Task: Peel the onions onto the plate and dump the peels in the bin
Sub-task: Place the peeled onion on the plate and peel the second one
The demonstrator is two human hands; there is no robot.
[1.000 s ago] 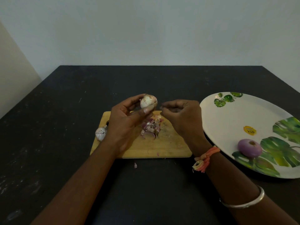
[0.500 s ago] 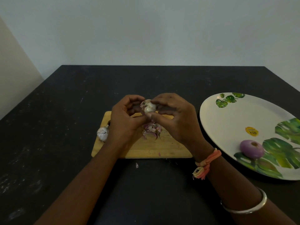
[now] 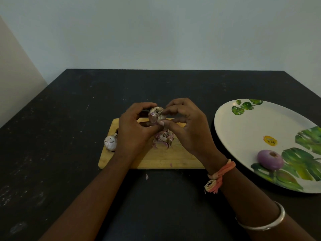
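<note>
While left hand (image 3: 133, 130) and right hand (image 3: 188, 131) both grip 1 onion (image 3: 156, 114), peels (image 3: 163, 139) on board (image 3: 156, 160) below

Wooden board (image 3: 173, 159), black table (image 3: 69, 119), pale wall (image 3: 156, 32)

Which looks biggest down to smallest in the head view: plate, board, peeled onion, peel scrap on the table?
1. plate, even though the frame's edge cuts it off.
2. board.
3. peeled onion, lying on the plate.
4. peel scrap, a speck on the table just in front of the board.
</note>
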